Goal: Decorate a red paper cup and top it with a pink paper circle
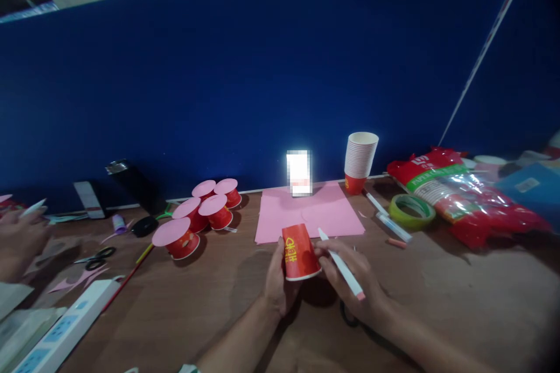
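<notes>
My left hand is wrapped round a red paper cup with yellow lettering, held upside down above the brown table with its rim facing down. In my right hand is a white marker with a pinkish end, slanting across the fingers. The fingertips of that hand are close to the cup's right side; whether they touch it I cannot tell. Just beyond the cup lies a stack of pink paper. Black scissors, or part of a pair, show partly beneath my right wrist.
Several red cups topped with pink discs stand to the left. A cup stack, green tape roll and red plastic package are at right. A power strip and another person's hand are at far left.
</notes>
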A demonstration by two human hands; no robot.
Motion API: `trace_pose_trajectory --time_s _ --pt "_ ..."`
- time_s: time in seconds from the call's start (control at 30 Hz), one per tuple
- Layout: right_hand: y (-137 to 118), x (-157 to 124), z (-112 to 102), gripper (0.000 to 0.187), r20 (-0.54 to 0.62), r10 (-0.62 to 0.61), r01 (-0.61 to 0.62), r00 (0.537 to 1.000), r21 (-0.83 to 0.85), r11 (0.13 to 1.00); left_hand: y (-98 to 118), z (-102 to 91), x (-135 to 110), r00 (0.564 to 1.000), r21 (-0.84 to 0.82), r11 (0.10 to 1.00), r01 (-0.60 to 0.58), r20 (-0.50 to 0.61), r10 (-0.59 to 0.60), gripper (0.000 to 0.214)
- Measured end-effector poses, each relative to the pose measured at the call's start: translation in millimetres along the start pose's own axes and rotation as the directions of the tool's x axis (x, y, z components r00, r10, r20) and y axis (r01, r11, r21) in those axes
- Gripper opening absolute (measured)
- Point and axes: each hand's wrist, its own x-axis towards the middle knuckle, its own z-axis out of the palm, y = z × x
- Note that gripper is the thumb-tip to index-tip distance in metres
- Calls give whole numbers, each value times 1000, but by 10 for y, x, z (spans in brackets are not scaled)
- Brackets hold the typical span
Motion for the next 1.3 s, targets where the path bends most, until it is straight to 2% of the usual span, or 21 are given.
trace_pose_trajectory --time_s 0.1,0.27,0.4,0.47,0.57,0.67,1.03,1.3 --pt "-4 4 12 22 -24 -82 81 996 -38 996 -5 -33 14 999 48 999 2 -32 0 50" --pt "11 20 25 23 -12 -87 86 996 -55 995 -32 -54 20 996 84 996 15 -87 -7 62" --pt "39 21 20 24 12 -75 75 997 -53 996 -38 -26 13 999 71 997 15 -31 -13 66" --pt "41 27 17 24 5 -76 76 997 -51 996 -38 -21 22 1000 46 999 -20 -18 21 62" --pt "24 43 16 20 -10 -50 49 999 -65 997 -41 -36 48 992 25 993 -114 -59 115 41" --pt "11 56 19 18 -27 -26 23 999 -93 995 -48 -53 65 985 29 988 -153 -81 155 28" --pt "99 36 40 22 -17 46 -47 999 -66 997 -43 22 56 975 10 987 -161 -156 160 31" --pt "100 23 56 24 -37 14 -18 999 -99 995 -85 -21 77 973 65 979 -193 -114 200 35"
